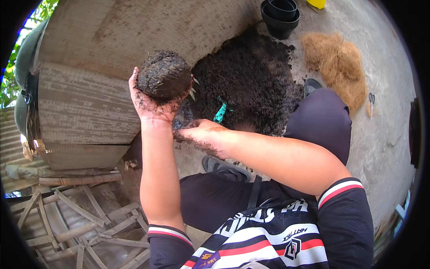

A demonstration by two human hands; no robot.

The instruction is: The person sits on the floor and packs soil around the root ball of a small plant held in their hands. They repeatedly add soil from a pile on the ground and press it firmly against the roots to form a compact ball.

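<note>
My left hand (pixel 159 107), smeared with soil, is raised with its palm up and cups a dark, rounded ball of soil (pixel 164 75) near the woven wall panel. Pale green leaf tips (pixel 192 90) stick out beside that hand. Lower and to the right, my right hand (pixel 193 131) is also soiled; its fingers are partly hidden, and whether they hold anything does not show. Beyond it lies a heap of dark soil (pixel 248 74) on the concrete floor. A turquoise tool (pixel 220 113), perhaps a trowel, rests at the heap's near side, dirt on it.
Nested black plastic pots (pixel 280 20) stand past the heap. Brown fibre (pixel 336 64) lies to the right, with scissors (pixel 371 101) beside it. A woven panel wall (pixel 90 104) borders the left. Wooden slats and bamboo poles (pixel 79 215) are at lower left. My shoes flank the soil's near edge.
</note>
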